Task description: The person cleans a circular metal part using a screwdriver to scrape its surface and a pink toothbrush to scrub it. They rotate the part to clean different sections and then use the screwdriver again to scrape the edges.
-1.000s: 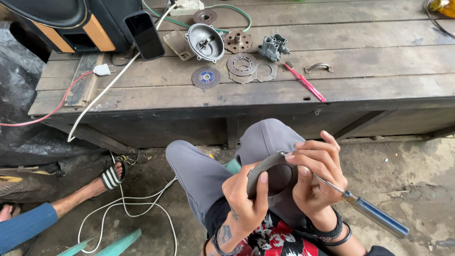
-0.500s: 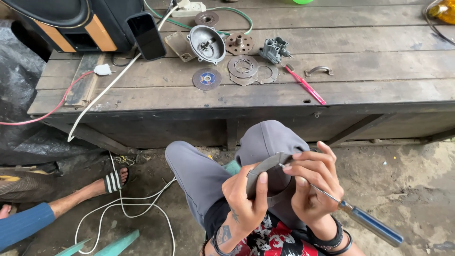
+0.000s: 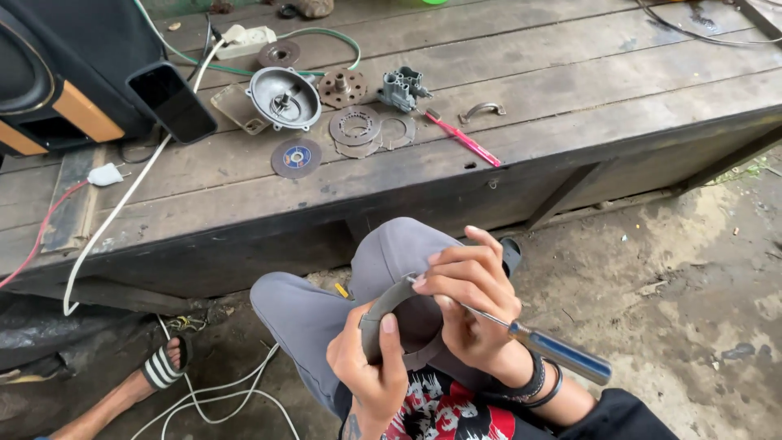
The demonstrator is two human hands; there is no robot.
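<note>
Hands barely shifted since earlier frame. Left hand (image 3: 371, 371) grips grey ring (image 3: 389, 303) over lap; right hand (image 3: 472, 305) clenches screwdriver (image 3: 544, 346), tip at ring. Risk: tip slips, jabs left thumb.

Platform: a low deck of dark, weathered wooden planks (image 3: 521, 90), standing over bare dirt ground (image 3: 700, 269).
Left end: a black speaker cabinet (image 3: 73, 73) with a dark phone (image 3: 173, 102) leaning on it.
Middle: a round metal cover (image 3: 283, 98), flat toothed discs (image 3: 355, 126), a grinding disc (image 3: 296, 157), a small grey metal casting (image 3: 402, 88).
Right of middle: a pink-handled tool (image 3: 464, 140) beside a curved metal bracket (image 3: 482, 111).
Cables: a white cord (image 3: 122, 208) and a green hose (image 3: 326, 37).
</note>
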